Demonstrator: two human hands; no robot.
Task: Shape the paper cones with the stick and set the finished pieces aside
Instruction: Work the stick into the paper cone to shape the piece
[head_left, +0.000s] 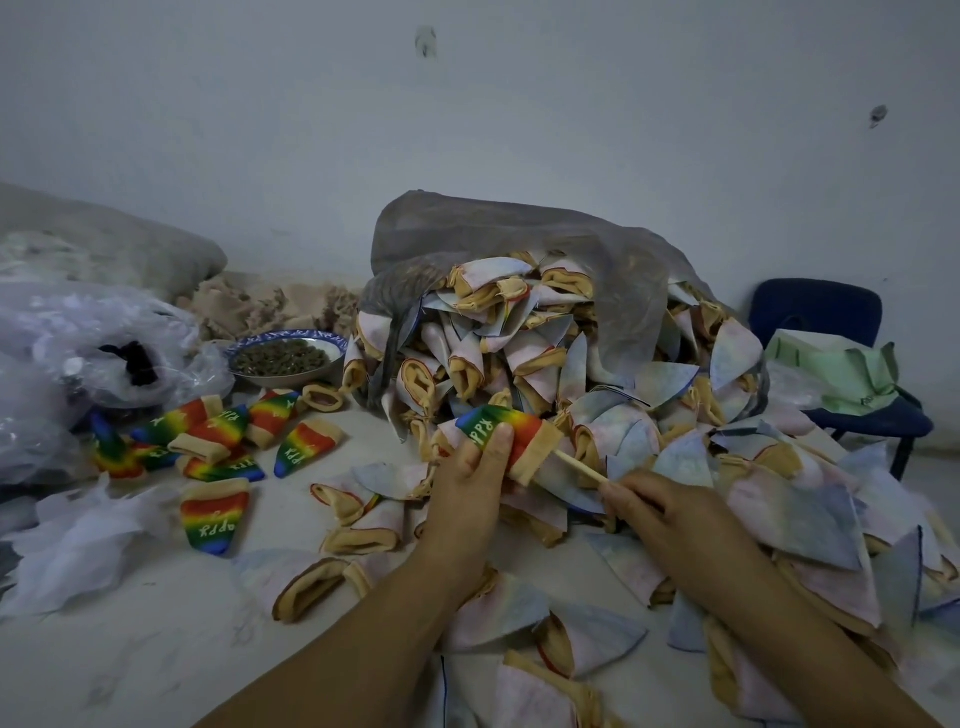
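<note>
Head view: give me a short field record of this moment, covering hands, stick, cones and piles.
left hand: grips rainbow cone
right hand: holds stick
stick: tip inside the cone's tan open end
finished cones: rainbow pieces lying on table, left
unshaped pile: pale pieces spilling from grey bag
bowl: behind finished cones, holds dark bits

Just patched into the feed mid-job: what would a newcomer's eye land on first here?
First, the huge heap of pale cones spilling from a grey bag at centre and right. In front of it, the left hand grips a rainbow cone while the right hand holds a stick pushed into its open end. A cluster of rainbow pieces lies at left.
</note>
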